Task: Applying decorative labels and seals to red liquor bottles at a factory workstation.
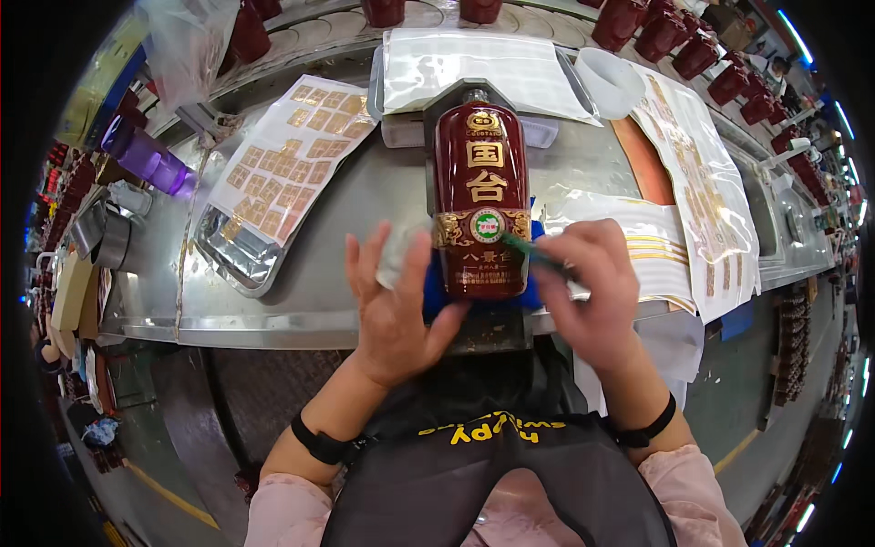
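A dark red bottle (483,164) with gold lettering lies on its back in a dark holder (431,137), its neck pointing away from me. On its lower front sits a round green and white emblem (488,225) within a gold band. My right hand (592,283), slightly blurred, pinches a slim dark green pointed tool (538,253), whose tip reaches beside the emblem. Left of the bottle, my left hand (396,305) is raised with fingers spread. Something white (394,260) shows at its middle fingers; whether it is a wrap or a wad I cannot tell. Blue material (436,290) shows under the bottle's base.
Left on the metal table (319,273), a sheet of gold stickers (292,155) rests on a metal tray (239,264), near a purple bottle (150,159). More sticker sheets (697,182) lie right. Beyond the bottle are white sheets (469,73) and a conveyor with red bottles (620,23).
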A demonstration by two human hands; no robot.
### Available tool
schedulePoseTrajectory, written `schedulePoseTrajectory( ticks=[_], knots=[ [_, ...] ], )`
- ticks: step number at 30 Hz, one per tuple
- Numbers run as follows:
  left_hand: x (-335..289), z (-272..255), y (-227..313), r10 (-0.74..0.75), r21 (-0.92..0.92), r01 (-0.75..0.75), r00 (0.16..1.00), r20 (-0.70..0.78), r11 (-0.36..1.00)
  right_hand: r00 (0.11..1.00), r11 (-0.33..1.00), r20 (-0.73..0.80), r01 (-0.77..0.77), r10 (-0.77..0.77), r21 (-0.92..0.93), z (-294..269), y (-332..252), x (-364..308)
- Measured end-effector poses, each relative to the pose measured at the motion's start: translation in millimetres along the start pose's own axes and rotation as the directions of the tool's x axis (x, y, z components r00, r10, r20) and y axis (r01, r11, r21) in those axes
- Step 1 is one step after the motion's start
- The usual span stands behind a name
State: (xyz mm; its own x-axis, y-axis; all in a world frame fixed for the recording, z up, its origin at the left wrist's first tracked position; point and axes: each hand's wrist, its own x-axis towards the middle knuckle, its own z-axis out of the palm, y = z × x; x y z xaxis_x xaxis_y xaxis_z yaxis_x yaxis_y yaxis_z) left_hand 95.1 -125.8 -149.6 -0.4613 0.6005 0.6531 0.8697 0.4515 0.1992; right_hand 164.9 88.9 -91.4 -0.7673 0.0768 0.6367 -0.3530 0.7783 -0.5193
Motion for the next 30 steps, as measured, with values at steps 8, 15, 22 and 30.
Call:
schedulePoseTrajectory(
  ticks=[8,15,22,30],
  knots=[
    [16.0,-10.7,-2.8,-0.086,-0.048,0.082,0.993,-0.082,0.996,0.991,0.983,0.134,-0.027,0.002,0.182,-19.2,-3.2,-2.1],
    [18.0,15.0,-4.1,-0.498,-0.921,0.372,0.824,0.271,0.114,0.952,0.991,0.3,0.09,-0.056,-0.101,-1.2,2.5,-12.8],
    [31.3,27.7,-7.6,-0.52,-0.783,0.542,0.784,0.34,0.306,0.938,0.994,0.348,0.044,-0.006,-0.1,4.7,-0.2,-10.4],
    [25.4,20.4,0.4,-0.602,-0.889,0.402,0.773,0.201,0.219,0.937,0.993,0.35,0.038,0.005,-0.114,5.3,0.9,-11.0]
  ],
)
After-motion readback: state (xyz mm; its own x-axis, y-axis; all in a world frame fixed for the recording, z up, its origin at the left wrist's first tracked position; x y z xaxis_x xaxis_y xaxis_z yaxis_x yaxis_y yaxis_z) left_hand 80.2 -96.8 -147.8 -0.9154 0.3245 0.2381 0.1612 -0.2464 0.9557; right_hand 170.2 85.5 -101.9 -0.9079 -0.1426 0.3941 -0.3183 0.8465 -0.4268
